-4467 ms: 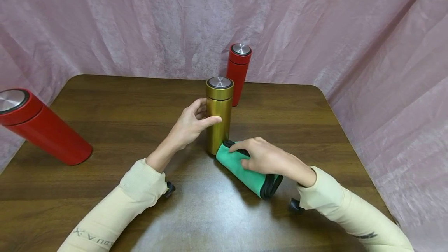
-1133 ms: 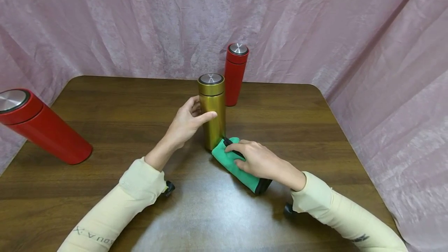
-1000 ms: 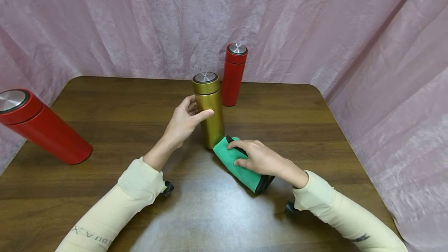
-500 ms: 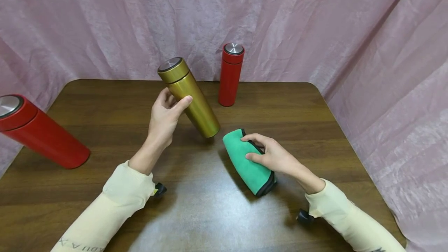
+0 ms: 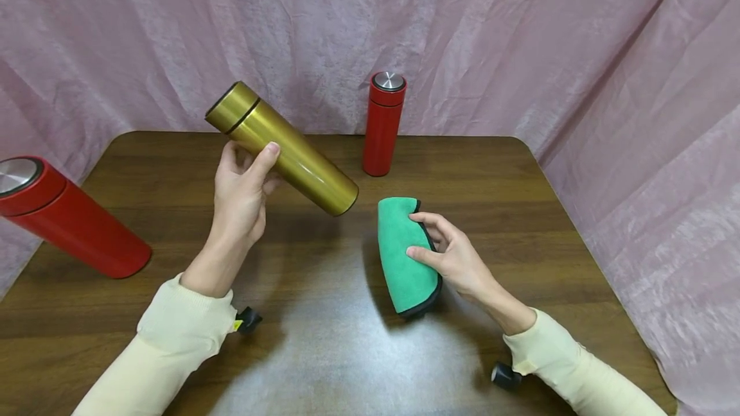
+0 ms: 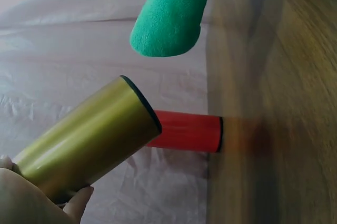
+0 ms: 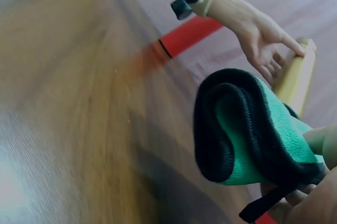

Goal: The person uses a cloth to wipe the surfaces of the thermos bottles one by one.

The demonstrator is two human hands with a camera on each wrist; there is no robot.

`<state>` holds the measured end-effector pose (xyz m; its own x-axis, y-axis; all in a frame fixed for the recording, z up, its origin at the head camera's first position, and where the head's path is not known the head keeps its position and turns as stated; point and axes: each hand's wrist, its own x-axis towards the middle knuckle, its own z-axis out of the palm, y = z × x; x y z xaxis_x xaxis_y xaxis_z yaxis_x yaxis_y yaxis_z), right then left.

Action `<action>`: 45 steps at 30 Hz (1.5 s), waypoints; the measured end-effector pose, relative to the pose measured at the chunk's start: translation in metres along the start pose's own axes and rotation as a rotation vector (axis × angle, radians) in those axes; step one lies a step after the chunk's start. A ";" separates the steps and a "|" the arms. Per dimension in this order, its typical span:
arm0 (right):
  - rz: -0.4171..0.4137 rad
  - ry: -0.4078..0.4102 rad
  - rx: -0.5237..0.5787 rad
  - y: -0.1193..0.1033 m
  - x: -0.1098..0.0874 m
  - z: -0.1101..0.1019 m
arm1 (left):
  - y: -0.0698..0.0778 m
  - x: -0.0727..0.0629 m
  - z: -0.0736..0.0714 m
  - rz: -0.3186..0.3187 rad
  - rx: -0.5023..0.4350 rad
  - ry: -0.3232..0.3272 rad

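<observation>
My left hand (image 5: 238, 198) grips a gold thermos flask (image 5: 297, 159) around its upper body, thumb across the near side. The flask is tilted well over and raised above the table, lid end to the upper left and base toward the lower right. In my right hand (image 5: 459, 255) is a folded green cloth (image 5: 401, 262) with black edging, pinched between thumb and fingers. The right wrist view shows the cloth's rolled layers (image 7: 237, 129) hanging over the wood. A gap separates the cloth from the flask's base (image 6: 142, 105) in the left wrist view.
One red thermos flask (image 5: 383, 130) stands upright near the table's back edge, behind the gap between my hands. Another red flask (image 5: 78, 223) stands at the far left. A pink curtain (image 5: 324, 31) hangs behind the wooden table (image 5: 491, 191).
From near upright at the cloth's end, the gold flask has been lifted, carried left and tipped over. The green cloth has parted from it, risen and turned more upright in the head view.
</observation>
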<state>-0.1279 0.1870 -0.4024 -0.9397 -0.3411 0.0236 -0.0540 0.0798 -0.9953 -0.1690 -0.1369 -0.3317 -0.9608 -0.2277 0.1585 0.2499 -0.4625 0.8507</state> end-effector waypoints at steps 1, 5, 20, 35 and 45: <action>-0.020 0.002 0.003 0.000 -0.001 0.002 | 0.002 0.000 -0.001 -0.011 -0.017 0.005; -0.122 0.010 -0.015 -0.002 -0.005 0.013 | 0.006 -0.002 -0.004 -0.066 -0.058 0.016; -0.581 0.242 -0.167 -0.011 0.004 0.055 | 0.005 -0.008 0.000 -0.235 -0.219 0.061; -0.582 0.352 -0.177 -0.016 0.039 0.049 | 0.006 -0.012 -0.002 -0.233 -0.180 -0.009; -0.420 0.289 -0.144 -0.005 0.036 0.054 | 0.006 -0.012 0.002 -0.218 -0.260 0.013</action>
<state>-0.1431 0.1243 -0.4021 -0.8806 -0.1007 0.4629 -0.4729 0.1269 -0.8719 -0.1562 -0.1351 -0.3278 -0.9938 -0.1094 -0.0203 0.0631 -0.7041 0.7073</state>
